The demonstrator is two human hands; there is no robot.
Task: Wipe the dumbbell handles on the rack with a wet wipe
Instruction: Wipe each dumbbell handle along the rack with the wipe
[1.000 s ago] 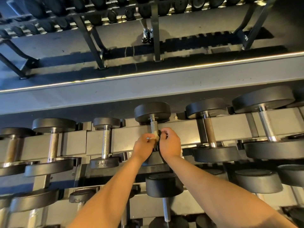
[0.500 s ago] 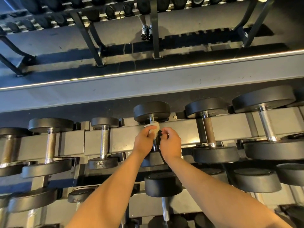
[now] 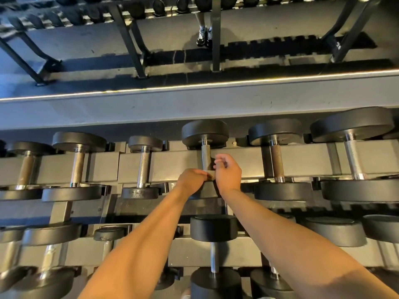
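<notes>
1. Head view: the left hand (image 3: 191,180) has its fingers clamped on the wet wipe (image 3: 210,174), a small pale wad pressed to the near end of the dumbbell handle (image 3: 206,157).
2. That dumbbell (image 3: 205,131) lies in the middle of the upper row of the rack (image 3: 172,167), its handle running near to far.
3. The right hand (image 3: 229,174) is just right of the handle, touching the left hand. Its fingers (image 3: 221,159) are curled and raised beside the bar; I cannot tell whether they pinch the wipe.
4. Other dumbbells sit to the left and right. A lower-row dumbbell (image 3: 213,230) lies nearer, between the forearms.
5. Far off, a pair of shoes (image 3: 203,37) stands on the floor.
</notes>
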